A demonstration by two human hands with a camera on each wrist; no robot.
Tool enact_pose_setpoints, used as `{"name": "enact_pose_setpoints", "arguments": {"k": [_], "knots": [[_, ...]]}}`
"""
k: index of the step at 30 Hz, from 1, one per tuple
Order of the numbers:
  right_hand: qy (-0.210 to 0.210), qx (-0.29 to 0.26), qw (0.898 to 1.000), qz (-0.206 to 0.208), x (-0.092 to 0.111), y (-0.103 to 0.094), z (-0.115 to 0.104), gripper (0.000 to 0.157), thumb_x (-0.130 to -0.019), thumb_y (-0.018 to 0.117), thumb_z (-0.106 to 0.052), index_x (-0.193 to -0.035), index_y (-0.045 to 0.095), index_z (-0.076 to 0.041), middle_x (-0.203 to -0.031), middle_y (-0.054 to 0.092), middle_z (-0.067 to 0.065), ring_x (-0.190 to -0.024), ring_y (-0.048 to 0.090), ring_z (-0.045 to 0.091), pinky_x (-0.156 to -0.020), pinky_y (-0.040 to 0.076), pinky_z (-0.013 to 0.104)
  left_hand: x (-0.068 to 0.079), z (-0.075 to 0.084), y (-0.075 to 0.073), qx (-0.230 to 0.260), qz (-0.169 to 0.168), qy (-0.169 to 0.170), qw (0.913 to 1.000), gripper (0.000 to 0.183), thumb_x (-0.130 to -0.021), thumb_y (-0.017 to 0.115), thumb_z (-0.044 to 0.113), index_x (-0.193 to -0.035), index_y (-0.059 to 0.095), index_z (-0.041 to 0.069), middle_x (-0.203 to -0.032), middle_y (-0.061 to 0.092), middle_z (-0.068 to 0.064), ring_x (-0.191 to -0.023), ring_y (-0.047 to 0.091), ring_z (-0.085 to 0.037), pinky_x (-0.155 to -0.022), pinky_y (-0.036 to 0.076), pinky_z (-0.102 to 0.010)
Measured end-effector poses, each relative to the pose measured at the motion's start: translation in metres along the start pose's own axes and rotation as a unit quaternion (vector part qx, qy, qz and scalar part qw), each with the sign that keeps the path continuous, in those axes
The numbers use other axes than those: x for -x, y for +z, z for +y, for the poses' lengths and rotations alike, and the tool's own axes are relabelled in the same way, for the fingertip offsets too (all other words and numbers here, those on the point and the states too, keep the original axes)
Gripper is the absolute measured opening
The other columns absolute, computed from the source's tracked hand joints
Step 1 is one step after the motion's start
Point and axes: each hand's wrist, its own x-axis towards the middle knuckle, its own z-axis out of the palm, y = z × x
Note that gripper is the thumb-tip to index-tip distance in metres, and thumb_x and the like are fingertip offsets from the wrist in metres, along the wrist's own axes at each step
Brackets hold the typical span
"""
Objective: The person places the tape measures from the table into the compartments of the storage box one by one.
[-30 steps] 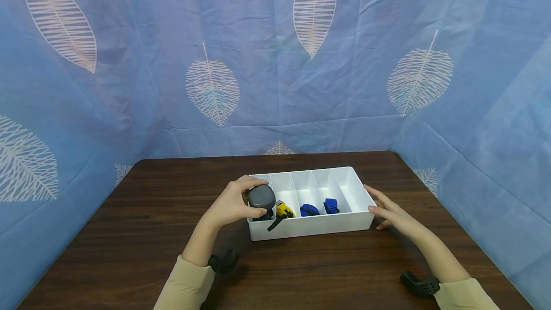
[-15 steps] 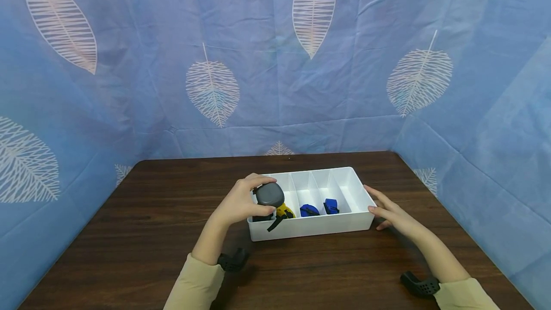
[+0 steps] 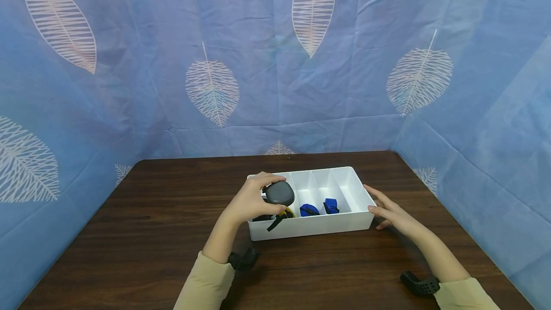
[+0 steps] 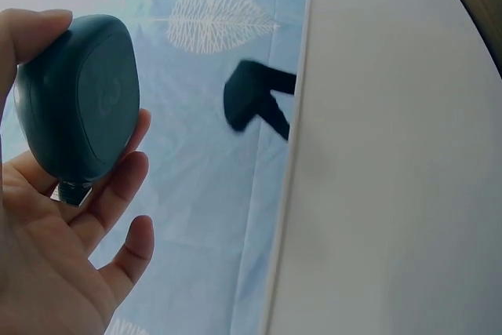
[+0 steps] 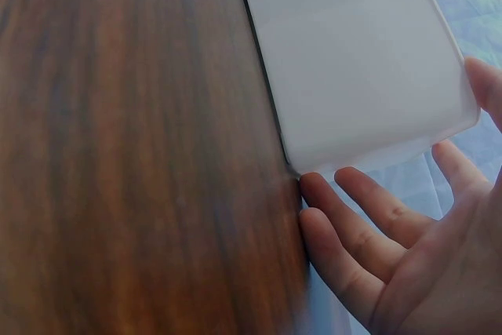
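My left hand (image 3: 251, 201) pinches a dark grey tape measure (image 3: 280, 193) between thumb and fingers, above the left part of a white divided box (image 3: 314, 226). In the left wrist view, a short tab (image 4: 74, 193) sticks out of the tape measure's lower end. Under it, partly hidden, a yellow tape measure (image 3: 291, 211) sits in a compartment. Two blue items, a round one (image 3: 309, 210) and a blocky one (image 3: 331, 205), lie in separate compartments. My right hand (image 3: 393, 214) touches the box's right end with fairly straight fingers and the thumb at the corner.
A black strap (image 3: 276, 223) hangs over the box's front wall. Something black (image 3: 261, 217) lies in the leftmost compartment, mostly behind my left hand. Below everything is a dark wooden table (image 3: 323, 271), with a blue leaf-patterned cloth (image 3: 258, 85) around its back and sides.
My left hand has moved right with the grey tape measure, from over the leftmost compartment to over the yellow tape measure. The right hand and the box have stayed still.
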Motion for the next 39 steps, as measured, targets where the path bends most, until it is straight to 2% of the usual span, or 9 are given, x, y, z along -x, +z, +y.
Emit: {"name": "enact_pose_setpoints", "arguments": {"k": [4, 6, 14, 21, 29, 39], "knots": [[-0.001, 0.0, 1.0, 0.0, 0.0, 0.0, 0.0, 0.065, -0.102, 0.043, -0.024, -0.155, 0.008, -0.014, -0.148, 0.018, 0.034, -0.118, 0.041, 0.053, -0.069, 0.051, 0.046, -0.004, 0.003, 0.004, 0.007, -0.003, 0.005, 1.0, 0.061, -0.07, 0.081, 0.014, -0.128, 0.061, 0.009, -0.115, 0.059, -0.002, -0.091, 0.054, -0.017, -0.07, 0.051, -0.034], [0.0, 0.001, 1.0, 0.001, 0.0, 0.0, 0.0, 0.065, -0.102, 0.044, -0.024, -0.155, 0.008, -0.014, -0.148, 0.018, 0.034, -0.117, 0.042, 0.052, -0.069, 0.051, 0.046, -0.005, 0.004, 0.007, 0.008, -0.003, 0.007, 0.9999, 0.061, -0.07, 0.081, 0.014, -0.128, 0.061, 0.008, -0.115, 0.059, -0.003, -0.092, 0.054, -0.017, -0.071, 0.052, -0.034], [0.002, 0.004, 1.0, 0.004, 0.0, 0.0, 0.001, 0.065, -0.101, 0.044, -0.025, -0.155, 0.009, -0.013, -0.147, 0.02, 0.034, -0.117, 0.042, 0.052, -0.069, 0.051, 0.046, -0.009, 0.009, 0.014, 0.015, -0.009, 0.003, 0.9998, 0.06, -0.071, 0.082, 0.016, -0.128, 0.061, 0.009, -0.115, 0.059, -0.005, -0.094, 0.054, -0.019, -0.073, 0.052, -0.047], [-0.001, 0.005, 1.0, 0.004, 0.001, 0.0, 0.001, 0.065, -0.102, 0.044, -0.024, -0.155, 0.008, -0.013, -0.147, 0.02, 0.035, -0.117, 0.042, 0.052, -0.069, 0.051, 0.046, -0.015, 0.008, 0.024, 0.003, -0.014, -0.003, 0.9999, 0.062, -0.07, 0.083, 0.019, -0.128, 0.062, 0.011, -0.12, 0.058, -0.001, -0.098, 0.055, -0.016, -0.075, 0.052, -0.036], [-0.004, 0.006, 1.0, 0.002, 0.0, 0.001, 0.001, 0.065, -0.102, 0.044, -0.024, -0.155, 0.008, -0.013, -0.146, 0.022, 0.035, -0.117, 0.042, 0.052, -0.069, 0.051, 0.046, -0.021, 0.012, 0.032, 0.006, -0.014, 0.003, 0.9999, 0.06, -0.071, 0.082, 0.017, -0.127, 0.062, 0.011, -0.119, 0.06, 0.0, -0.099, 0.054, -0.015, -0.076, 0.051, -0.031], [-0.002, 0.009, 1.0, 0.003, -0.001, 0.0, 0.003, 0.065, -0.102, 0.044, -0.024, -0.155, 0.008, -0.012, -0.144, 0.024, 0.036, -0.116, 0.044, 0.051, -0.068, 0.051, 0.046, -0.027, 0.016, 0.043, 0.008, -0.012, -0.002, 0.9999, 0.061, -0.07, 0.083, 0.018, -0.127, 0.063, 0.01, -0.12, 0.059, -0.001, -0.099, 0.054, -0.014, -0.078, 0.05, -0.03]]}}
